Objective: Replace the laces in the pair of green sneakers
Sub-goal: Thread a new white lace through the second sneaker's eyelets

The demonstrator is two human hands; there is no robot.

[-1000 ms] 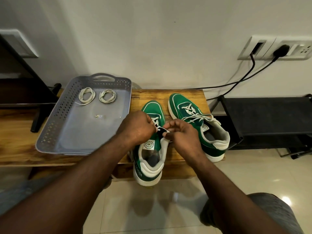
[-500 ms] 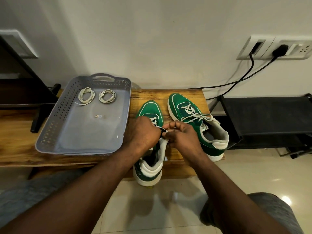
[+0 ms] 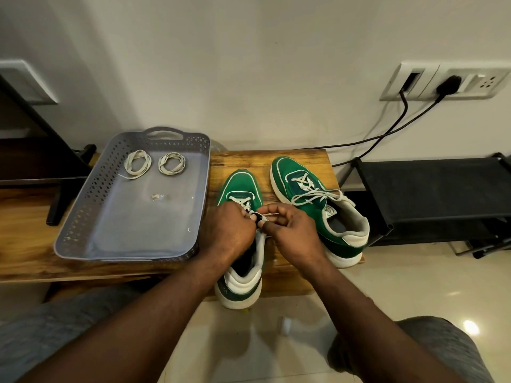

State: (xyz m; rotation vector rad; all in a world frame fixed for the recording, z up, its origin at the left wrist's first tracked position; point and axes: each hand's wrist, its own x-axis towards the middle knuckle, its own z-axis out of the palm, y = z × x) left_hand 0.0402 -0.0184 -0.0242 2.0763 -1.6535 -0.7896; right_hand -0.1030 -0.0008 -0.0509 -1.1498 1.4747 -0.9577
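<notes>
Near sneaker (image 3: 240, 186): tongue and most eyelets hidden under both hands; only the toe, the first lace crossing and the heel collar show. Its heel hangs past the worktop (image 3: 276, 161) edge, toe towards the wall. Small dark spot between the fingertips, too small to identify.

Left hand (image 3: 229, 230): fingers curled down onto the lace (image 3: 244, 201), tips mostly out of sight behind the knuckles; thumb and forefinger pinch the white strand at the throat.

Right hand (image 3: 293, 230): fingers curled, thumb and forefinger pinching a thin end of the same lace, close against the left fingertips.

Far sneaker (image 3: 287, 172) just beside, on the right, laced, loose ends lying across its opening.

Tray (image 3: 83, 211) left of the sneakers; two lace coils (image 3: 138, 165) at its far end, a small unclear scrap mid-floor.

Forearms cut off at the bottom edge
</notes>
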